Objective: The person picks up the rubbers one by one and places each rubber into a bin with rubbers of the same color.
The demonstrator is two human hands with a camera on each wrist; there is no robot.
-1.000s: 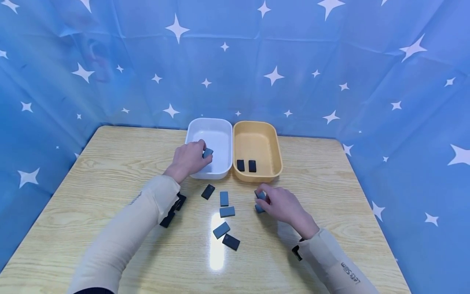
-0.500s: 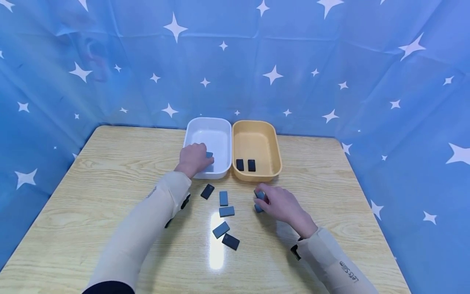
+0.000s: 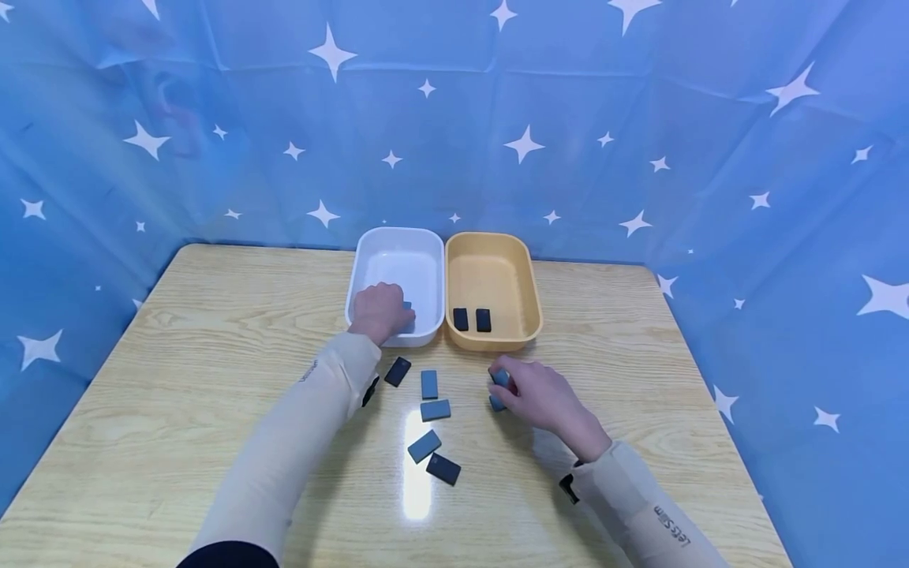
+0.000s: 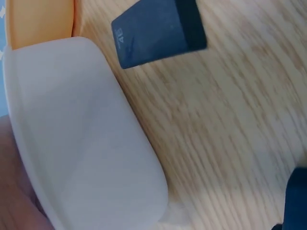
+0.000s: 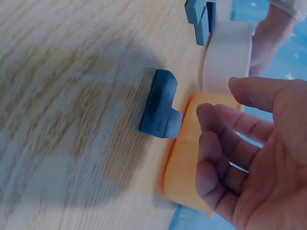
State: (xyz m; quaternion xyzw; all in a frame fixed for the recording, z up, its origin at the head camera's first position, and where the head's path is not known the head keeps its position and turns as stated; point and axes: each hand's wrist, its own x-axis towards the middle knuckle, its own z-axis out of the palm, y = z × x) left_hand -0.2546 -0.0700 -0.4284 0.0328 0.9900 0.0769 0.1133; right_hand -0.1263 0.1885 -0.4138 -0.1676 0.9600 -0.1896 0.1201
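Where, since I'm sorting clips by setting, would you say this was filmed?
Probably a staged indoor tabletop workspace; whether in a home or a lab, I can't tell. A star-patterned curtain hangs behind and beside a wood-grain table, where a white bin and an orange bin stand side by side.

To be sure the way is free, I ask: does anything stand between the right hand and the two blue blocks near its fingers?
Nothing visible does. In the right wrist view, only open space separates the right hand from the two blue blocks; the yellow bin stands farther forward, beyond them.
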